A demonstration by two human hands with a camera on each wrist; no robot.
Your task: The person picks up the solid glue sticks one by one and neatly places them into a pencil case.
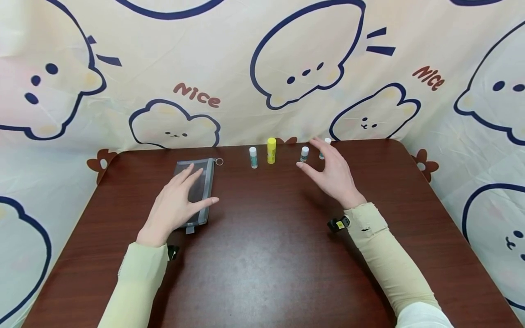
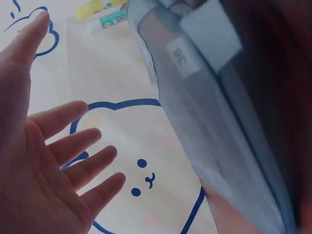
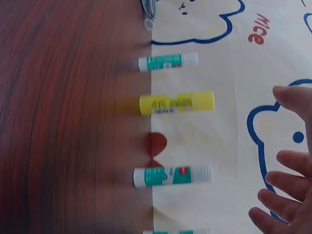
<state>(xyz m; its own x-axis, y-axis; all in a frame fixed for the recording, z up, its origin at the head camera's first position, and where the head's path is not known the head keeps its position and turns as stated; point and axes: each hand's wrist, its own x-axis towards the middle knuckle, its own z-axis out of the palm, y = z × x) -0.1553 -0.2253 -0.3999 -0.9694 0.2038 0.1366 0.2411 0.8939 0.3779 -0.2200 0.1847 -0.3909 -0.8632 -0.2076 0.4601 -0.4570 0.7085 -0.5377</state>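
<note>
My left hand (image 1: 172,207) is over a grey zip pouch (image 1: 199,189), its fingers spread and holding nothing. Seen from the left wrist, the pouch (image 2: 195,112) stretches along beside the palm, with a white tag marked 38. At the table's far edge stand a yellow glue stick (image 1: 271,151) and, to its left, a green-and-white glue stick (image 1: 253,158). My right hand (image 1: 334,175) reaches toward another green-and-white glue stick (image 1: 304,154), thumb and fingers apart with nothing between them. One more glue stick (image 1: 327,141) is partly hidden behind that hand.
The dark brown wooden table (image 1: 254,255) lies under both hands. A cream cloth (image 1: 238,54) printed with cartoon shapes hangs right behind its far edge and along the sides. A small metal ring (image 1: 219,161) is attached to the pouch's far right corner.
</note>
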